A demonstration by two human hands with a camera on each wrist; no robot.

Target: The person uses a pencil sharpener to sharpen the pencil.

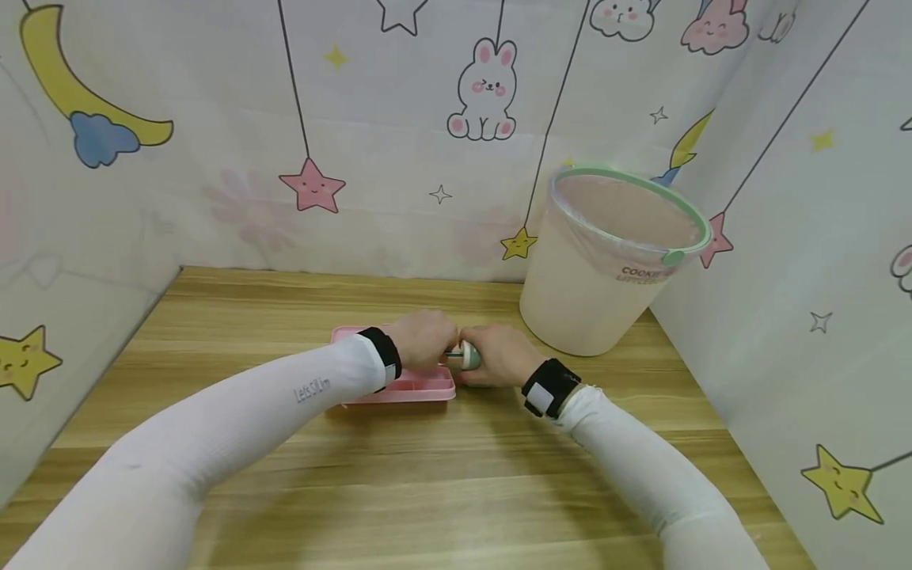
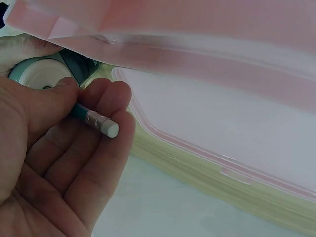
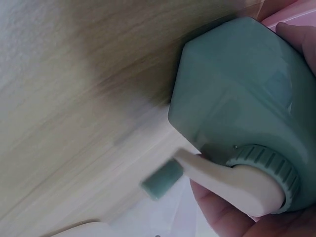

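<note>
In the head view, my left hand point(image 1: 422, 339) and right hand point(image 1: 502, 354) meet over the right end of an open pink pencil case point(image 1: 431, 389). A teal pencil point(image 2: 91, 118) with a white eraser end is pinched by my left thumb and fingers. The pencil points at the round pale face of a green pencil sharpener point(image 2: 39, 74); its tip is hidden. My right hand grips the sharpener's angular body point(image 3: 232, 89), fingers curled round it. On its near end in the right wrist view, the beige crank point(image 3: 222, 182) with a green knob sticks out, untouched.
Behind and to the right of my hands stands a tall cream bin point(image 1: 591, 293) with a green rim and a clear liner. The wooden table point(image 1: 442, 491) meets a patterned cloth wall point(image 1: 399, 222) at the back and sides.
</note>
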